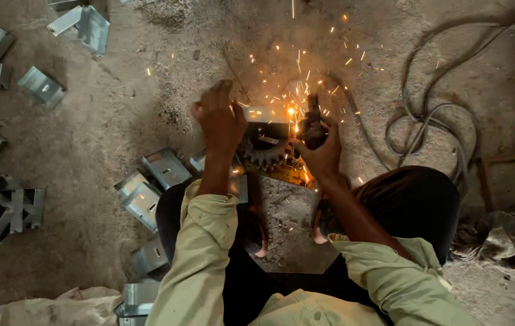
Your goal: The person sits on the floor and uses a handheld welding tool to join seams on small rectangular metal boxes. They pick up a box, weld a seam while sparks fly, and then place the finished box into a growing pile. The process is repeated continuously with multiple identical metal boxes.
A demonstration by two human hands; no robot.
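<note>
The right hand (321, 151) is clenched round a dark welding holder (313, 124), whose tip meets the metal just beside a toothed gear (263, 151); a bright arc (293, 113) burns there and sparks (305, 66) are thrown up and outward over the dirt floor (118, 121). The gear lies on the floor between the knees, partly hidden by both hands. The left hand (220, 118) is closed over the gear's upper left edge, with a thin rod (236, 75) reaching away past it; whether the fingers grip the rod or only press on the metal cannot be told.

To do this step well, the gear is best kept pinned flat by the left hand, so that the joint is not shifted while the arc is lit. The holder should be held steady and the tip kept close to the seam, moved slowly along it rather than dabbed. The left fingers are very near the arc and bare, so they are better kept back from the hot spot. The cable (426, 115) coiled to the right should be left slack, so that no pull is passed to the holder.

Folded metal brackets (148, 181) are scattered to the left, well apart from the weld.
</note>
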